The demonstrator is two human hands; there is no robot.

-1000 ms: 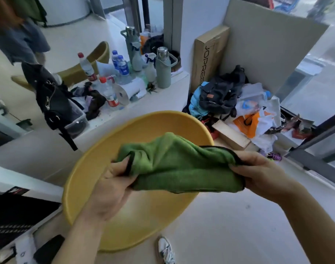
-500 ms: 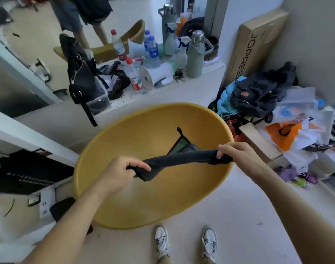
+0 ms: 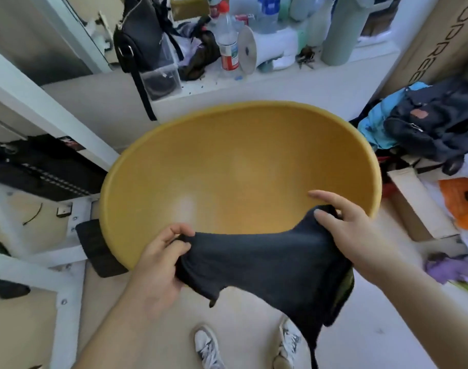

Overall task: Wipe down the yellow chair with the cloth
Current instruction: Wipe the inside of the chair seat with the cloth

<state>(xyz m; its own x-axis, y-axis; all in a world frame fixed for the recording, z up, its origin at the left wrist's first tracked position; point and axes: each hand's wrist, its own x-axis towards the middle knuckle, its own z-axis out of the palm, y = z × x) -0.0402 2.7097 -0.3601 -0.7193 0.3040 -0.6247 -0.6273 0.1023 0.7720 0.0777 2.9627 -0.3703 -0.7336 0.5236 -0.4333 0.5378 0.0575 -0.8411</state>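
Left hand (image 3: 158, 262): fingers curled, pinching the left corner of the cloth (image 3: 267, 265). Right hand (image 3: 355, 235): grips the cloth's right end with the thumb on top and the index finger extended. The cloth, dark side up, spans both hands over the near rim of the yellow chair (image 3: 240, 166); contact with the seat cannot be determined. Bare floor (image 3: 373, 342) lies right of the shoes (image 3: 208, 347). On the ledge behind, a clear box (image 3: 163, 78) holds a dark item.

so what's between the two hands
In the head view, the cloth spans from left hand to right hand, both gripping it, over the near rim of the yellow chair.
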